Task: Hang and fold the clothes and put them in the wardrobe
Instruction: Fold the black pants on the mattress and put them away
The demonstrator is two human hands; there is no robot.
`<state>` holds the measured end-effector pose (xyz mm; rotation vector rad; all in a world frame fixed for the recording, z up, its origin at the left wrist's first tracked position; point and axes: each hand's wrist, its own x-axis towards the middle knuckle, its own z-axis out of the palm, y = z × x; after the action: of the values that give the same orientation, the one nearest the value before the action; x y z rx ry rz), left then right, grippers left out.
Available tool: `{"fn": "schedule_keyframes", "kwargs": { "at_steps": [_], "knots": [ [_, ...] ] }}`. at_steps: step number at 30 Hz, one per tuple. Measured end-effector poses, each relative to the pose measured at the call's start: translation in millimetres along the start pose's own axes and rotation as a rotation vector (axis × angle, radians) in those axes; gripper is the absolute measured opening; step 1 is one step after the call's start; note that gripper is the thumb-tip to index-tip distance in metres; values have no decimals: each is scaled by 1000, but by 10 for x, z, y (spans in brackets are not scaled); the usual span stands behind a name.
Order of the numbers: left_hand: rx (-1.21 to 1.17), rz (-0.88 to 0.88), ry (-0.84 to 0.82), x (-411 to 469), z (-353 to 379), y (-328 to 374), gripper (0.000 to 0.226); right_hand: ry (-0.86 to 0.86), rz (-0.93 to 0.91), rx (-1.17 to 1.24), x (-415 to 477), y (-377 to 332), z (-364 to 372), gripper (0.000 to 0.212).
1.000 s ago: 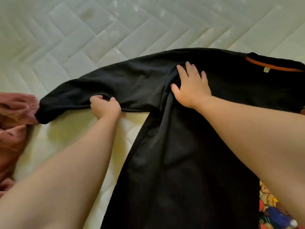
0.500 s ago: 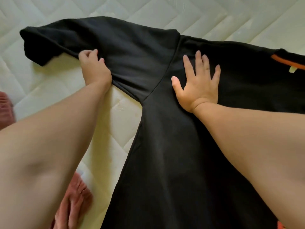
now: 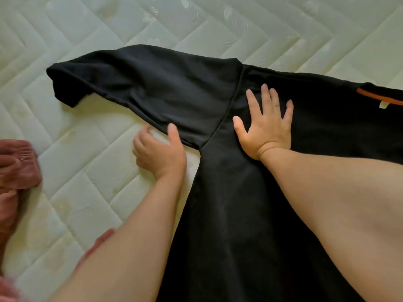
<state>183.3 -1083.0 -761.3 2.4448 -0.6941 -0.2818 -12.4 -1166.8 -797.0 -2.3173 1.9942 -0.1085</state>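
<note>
Whereas half a second ago the left hand (image 3: 159, 149) pinched the lower edge of the sleeve (image 3: 152, 88) out toward the cuff, it has now let go. Its grip is slack, with the fingers loosely curled over the mattress (image 3: 218, 25) and holding nothing. Its thumb is raised against the sleeve's near edge, just left of the armpit. The right hand (image 3: 265, 125) has stayed flat with fingers spread, pressing on the black sweatshirt (image 3: 239, 214) just right of the shoulder seam. The sweatshirt is soft, matte jersey. Its body runs near between both forearms, and the sleeve lies smoothed out to the far left. An orange neck band (image 3: 379, 97) with a small pale label (image 3: 382, 105) shows at the far right. The pale mattress is quilted in a chevron pattern. A rust-pink ribbed knit garment (image 3: 17, 168) lies bunched at the left edge.
</note>
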Motion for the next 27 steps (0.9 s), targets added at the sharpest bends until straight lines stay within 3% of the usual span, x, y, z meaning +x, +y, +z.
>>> {"fn": "schedule_keyframes", "kwargs": {
  "at_steps": [3, 7, 11, 14, 16, 18, 20, 22, 25, 27],
  "knots": [
    [-87, -274, 44, 619, -66, 146, 66, -1, -3, 8, 0, -4, 3, 75],
    [-222, -442, -13, 1340, -154, 464, 69, -16, 10, 1, 4, -5, -14, 75],
    [-602, -477, -93, 1665, -263, 724, 32, -18, 11, -5, 13, -8, -2, 76],
    [-394, 33, 0, 1401, -321, 961, 42, -21, 15, -13, 12, -7, -7, 76],
    [-321, 437, 20, 938, -310, 1081, 34, -34, 14, -19, 18, -8, -31, 76],
    [-185, 848, -40, 424, -230, 1114, 28, -43, -3, -12, 13, 8, -39, 75],
    [58, 1094, -147, 10, -100, 1014, 46, -37, -22, 2, 5, 26, -28, 74],
    [180, 1048, -161, -190, 5, 786, 76, -42, -6, 10, 1, 29, -17, 72],
    [223, 645, -104, -283, 112, 444, 98, -78, 17, -30, -2, 3, -25, 79],
    [243, 479, -132, -350, 177, 259, 108, -75, 5, -10, -14, 5, -18, 81]
  ]
}}
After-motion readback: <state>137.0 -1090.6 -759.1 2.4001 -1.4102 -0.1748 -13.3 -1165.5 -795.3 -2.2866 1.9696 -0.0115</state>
